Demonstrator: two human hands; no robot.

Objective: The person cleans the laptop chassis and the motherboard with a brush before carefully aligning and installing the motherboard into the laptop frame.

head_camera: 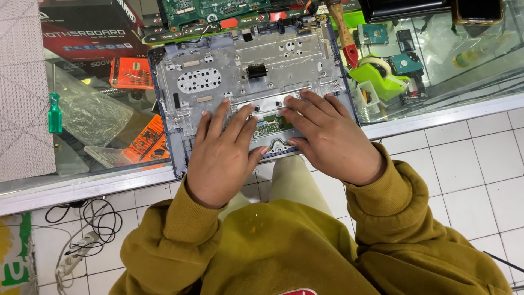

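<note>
Left hand (224,158): flat and spread on the near edge of the laptop shell (248,82), fingertips at the left end of the touchpad bracket (267,104); it grasps nothing, only presses or feels
Right hand (327,136): likewise open, fingers splayed over the right end of the bracket and just beside the small green board (268,127); nothing held
Small green board: sits in the gap between the two hands, in the touchpad bay at the shell's near edge; whether it is loose or fastened I cannot tell
Laptop shell: lies inside up on the glass counter (436,109), near edge overhanging toward the person; grey metal plate bare, a black clip (256,70) near its middle
Progress: judging by the bare plate, the shell looks already stripped of its main board; the touchpad parts remain in place, so that corner seems the work left
Main board (218,11): green, lying just beyond the shell's far edge
Right of shell: red-handled tool (345,33), green tape dispenser (379,76)
Left of shell: orange screwdriver packs (131,72), plastic bag (87,109), green handle (54,113) on a grey mat (22,87)
Below: tiled floor (480,164), power strip and cables (82,240)
Sleeves: mustard sweatshirt (284,251)
</note>
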